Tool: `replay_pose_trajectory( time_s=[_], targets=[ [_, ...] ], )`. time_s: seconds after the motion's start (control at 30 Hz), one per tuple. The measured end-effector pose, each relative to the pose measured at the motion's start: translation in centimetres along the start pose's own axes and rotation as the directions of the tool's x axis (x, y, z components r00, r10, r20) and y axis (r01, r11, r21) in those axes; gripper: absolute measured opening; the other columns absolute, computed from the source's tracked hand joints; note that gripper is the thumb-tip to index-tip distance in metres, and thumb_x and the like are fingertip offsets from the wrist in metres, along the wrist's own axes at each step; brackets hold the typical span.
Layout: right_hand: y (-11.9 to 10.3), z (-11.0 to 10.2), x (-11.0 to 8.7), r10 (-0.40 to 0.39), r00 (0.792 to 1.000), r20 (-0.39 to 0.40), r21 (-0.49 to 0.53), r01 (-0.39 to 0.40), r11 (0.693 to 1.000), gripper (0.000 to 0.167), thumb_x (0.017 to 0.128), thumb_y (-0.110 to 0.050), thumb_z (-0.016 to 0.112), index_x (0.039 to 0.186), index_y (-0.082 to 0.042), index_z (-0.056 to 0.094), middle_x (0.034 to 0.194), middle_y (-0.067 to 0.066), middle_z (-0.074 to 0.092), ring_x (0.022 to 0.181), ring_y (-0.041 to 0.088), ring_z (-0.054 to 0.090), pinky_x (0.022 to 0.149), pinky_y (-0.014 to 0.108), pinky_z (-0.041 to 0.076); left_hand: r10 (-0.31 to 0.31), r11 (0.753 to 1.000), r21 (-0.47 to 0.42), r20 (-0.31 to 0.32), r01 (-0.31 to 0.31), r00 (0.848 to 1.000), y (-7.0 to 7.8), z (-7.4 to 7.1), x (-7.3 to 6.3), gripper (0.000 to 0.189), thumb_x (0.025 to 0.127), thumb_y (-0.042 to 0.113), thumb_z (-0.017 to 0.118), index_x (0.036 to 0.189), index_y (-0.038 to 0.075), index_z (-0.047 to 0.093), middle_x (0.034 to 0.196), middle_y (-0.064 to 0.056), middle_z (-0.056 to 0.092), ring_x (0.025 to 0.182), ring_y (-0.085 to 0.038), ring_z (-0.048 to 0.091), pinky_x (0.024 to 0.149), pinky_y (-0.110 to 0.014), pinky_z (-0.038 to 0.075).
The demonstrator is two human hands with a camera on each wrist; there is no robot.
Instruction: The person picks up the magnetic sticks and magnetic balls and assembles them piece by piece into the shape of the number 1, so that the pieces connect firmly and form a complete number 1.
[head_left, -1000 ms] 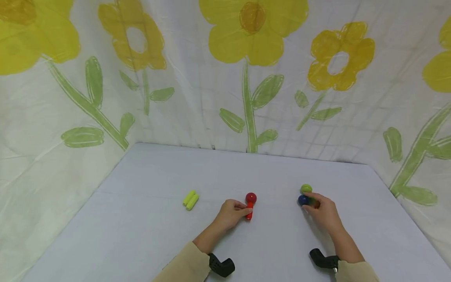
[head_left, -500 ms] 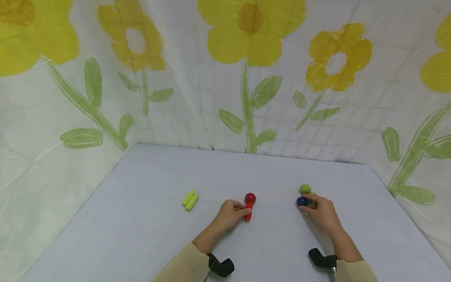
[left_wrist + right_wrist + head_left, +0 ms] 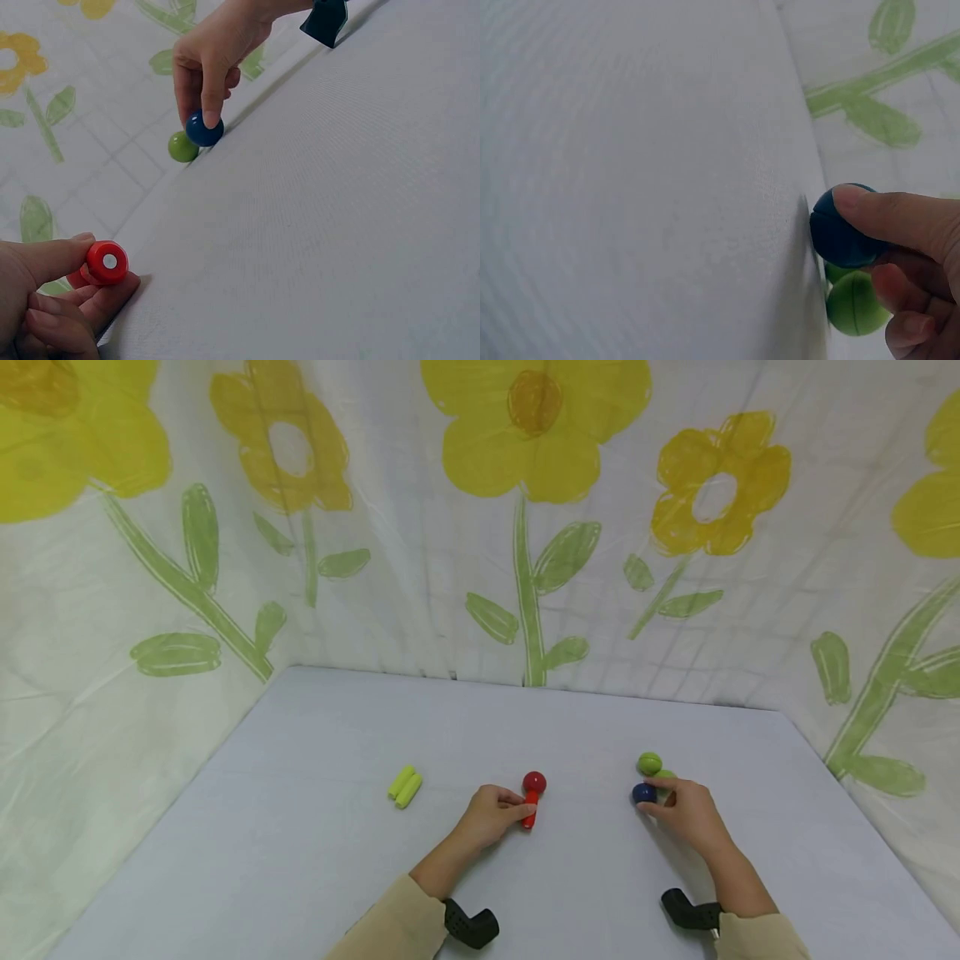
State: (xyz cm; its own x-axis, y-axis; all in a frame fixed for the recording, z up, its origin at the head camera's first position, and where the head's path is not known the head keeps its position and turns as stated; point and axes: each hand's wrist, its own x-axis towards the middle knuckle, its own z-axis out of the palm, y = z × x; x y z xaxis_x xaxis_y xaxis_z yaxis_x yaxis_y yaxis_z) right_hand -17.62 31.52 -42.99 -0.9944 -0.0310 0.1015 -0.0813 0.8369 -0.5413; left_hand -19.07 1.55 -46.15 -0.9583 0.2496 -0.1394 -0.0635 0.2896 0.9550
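Near the table's middle my left hand (image 3: 491, 817) pinches a red stick (image 3: 529, 820) between thumb and fingers. A red ball (image 3: 535, 782) sits at the stick's far end; whether the two are joined I cannot tell. In the left wrist view the red stick (image 3: 109, 262) shows a round end with a pale dot. To the right, my right hand (image 3: 690, 814) pinches a blue ball (image 3: 643, 793) by its thumb and fingertips. Behind it lie a green ball (image 3: 649, 764) and a second green ball (image 3: 664, 774), partly hidden by the fingers. The right wrist view shows a groove on the blue ball (image 3: 840, 236).
Two yellow-green sticks (image 3: 406, 787) lie side by side on the white table (image 3: 315, 860), left of the left hand. A white curtain with painted yellow flowers (image 3: 480, 568) hangs along the table's far edge. Both wrists wear black camera mounts.
The right hand has drawn the blue ball slightly toward the person, away from the front green ball. More of the second green ball shows. The left hand and red stick stay in place.
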Motion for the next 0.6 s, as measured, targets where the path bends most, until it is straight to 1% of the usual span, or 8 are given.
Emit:
replay_pose_trajectory(
  time_s=[0.17, 0.23, 0.27, 0.37, 0.47, 0.53, 0.6],
  targets=[
    [0.0, 0.0, -0.1, -0.007, 1.0, -0.023, 0.007, 0.007, 1.0, 0.042, 0.081, -0.011, 0.078, 0.112, 0.012, 0.064, 0.066, 0.002, 0.05, 0.059, 0.016, 0.044, 0.051, 0.026, 0.035, 0.007, 1.0, 0.001, -0.002, -0.007, 1.0, 0.2, 0.0, -0.1, 0.017, 0.087, 0.01, 0.072, 0.093, -0.006, 0.069, 0.076, -0.004, 0.065, 0.064, -0.011, 0.049, 0.055, -0.023, 0.037],
    [-0.1, 0.0, -0.2, -0.001, 0.999, -0.047, 0.029, 0.003, 1.0, 0.041, 0.081, -0.011, 0.078, 0.112, 0.012, 0.065, 0.067, 0.003, 0.051, 0.059, 0.016, 0.043, 0.05, 0.026, 0.034, 0.012, 1.0, -0.004, 0.009, -0.012, 1.0, 0.3, -0.1, -0.1, 0.018, 0.087, 0.01, 0.072, 0.093, -0.007, 0.069, 0.075, -0.003, 0.065, 0.063, -0.01, 0.049, 0.055, -0.022, 0.037],
    [-0.2, 0.0, -0.2, 0.005, 0.998, -0.059, 0.045, -0.002, 0.999, 0.04, 0.081, -0.011, 0.078, 0.112, 0.011, 0.065, 0.067, 0.003, 0.051, 0.059, 0.015, 0.043, 0.05, 0.025, 0.034, 0.005, 1.0, -0.008, 0.021, -0.005, 1.0, 0.3, -0.2, 0.0, 0.018, 0.088, 0.01, 0.072, 0.094, -0.007, 0.069, 0.074, -0.002, 0.064, 0.061, -0.009, 0.048, 0.053, -0.022, 0.037],
    [-0.4, 0.2, -0.4, 0.029, 0.996, -0.089, 0.098, -0.02, 0.995, 0.039, 0.081, -0.011, 0.078, 0.112, 0.009, 0.066, 0.068, 0.002, 0.053, 0.059, 0.013, 0.042, 0.05, 0.024, 0.034, -0.041, 0.998, -0.035, 0.07, 0.044, 0.997, 0.5, -0.6, 0.0, 0.019, 0.088, 0.011, 0.072, 0.096, -0.006, 0.068, 0.068, 0.002, 0.057, 0.053, -0.008, 0.041, 0.047, -0.02, 0.032],
    [-0.6, 0.5, -0.6, 0.045, 0.994, -0.102, 0.151, -0.03, 0.988, 0.038, 0.082, -0.012, 0.079, 0.113, 0.007, 0.068, 0.069, 0.001, 0.054, 0.061, 0.011, 0.044, 0.051, 0.024, 0.036, -0.107, 0.993, -0.032, 0.112, 0.111, 0.988, 0.8, -1.1, 0.1, 0.019, 0.089, 0.013, 0.072, 0.098, -0.004, 0.068, 0.062, 0.003, 0.048, 0.048, -0.007, 0.035, 0.043, -0.018, 0.029],
    [-0.7, 0.7, -0.7, 0.044, 0.993, -0.112, 0.173, -0.025, 0.985, 0.037, 0.081, -0.012, 0.079, 0.113, 0.005, 0.068, 0.069, 0.001, 0.055, 0.063, 0.009, 0.045, 0.053, 0.023, 0.037, -0.132, 0.99, -0.023, 0.124, 0.136, 0.983, 1.0, -1.3, 0.1, 0.019, 0.089, 0.014, 0.072, 0.097, -0.003, 0.068, 0.06, 0.002, 0.045, 0.047, -0.007, 0.034, 0.043, -0.018, 0.028],
    [-0.8, 0.8, -0.7, 0.038, 0.992, -0.118, 0.184, -0.016, 0.983, 0.037, 0.081, -0.011, 0.079, 0.113, 0.005, 0.069, 0.07, 0.001, 0.056, 0.064, 0.008, 0.046, 0.054, 0.023, 0.038, -0.138, 0.99, -0.01, 0.128, 0.14, 0.982, 1.2, -1.4, 0.1, 0.019, 0.089, 0.014, 0.072, 0.097, -0.002, 0.068, 0.059, 0.002, 0.045, 0.047, -0.007, 0.035, 0.043, -0.018, 0.029]
  ],
)
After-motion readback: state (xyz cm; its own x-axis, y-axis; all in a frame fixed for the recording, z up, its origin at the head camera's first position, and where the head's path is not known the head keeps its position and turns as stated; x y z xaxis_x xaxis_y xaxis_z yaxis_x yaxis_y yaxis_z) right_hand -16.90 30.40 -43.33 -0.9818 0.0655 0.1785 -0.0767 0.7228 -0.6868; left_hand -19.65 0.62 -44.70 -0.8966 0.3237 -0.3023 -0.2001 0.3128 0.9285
